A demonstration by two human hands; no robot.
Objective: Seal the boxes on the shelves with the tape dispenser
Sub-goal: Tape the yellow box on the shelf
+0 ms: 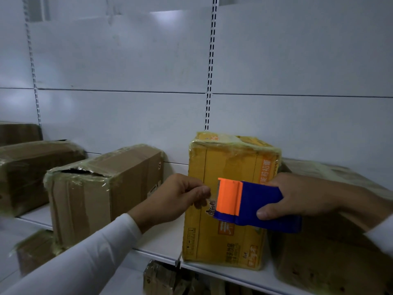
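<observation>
- Here, a white shelf (pixel 161 241) with a white back panel (pixel 127 81) carries taped cardboard boxes; a lower level at 6 o'clock holds more cardboard, too dark to make out.
- A brown box (pixel 331 241) at 4 o'clock is cut off by the frame edge.
- A yellow box (pixel 229 162) stands upright at centre, wrapped in clear tape; its orange panels bear Chinese characters, too blurred to read.
- A second brown box (pixel 102 188) at 9 o'clock has a torn gap on top; its contents are hidden.
- The right hand (pixel 302 194) grips the blue-and-orange tape dispenser (pixel 248 203), held against the yellow box's front.
- The left hand (pixel 180 196) pinches the clear tape end beside the dispenser's orange edge.
</observation>
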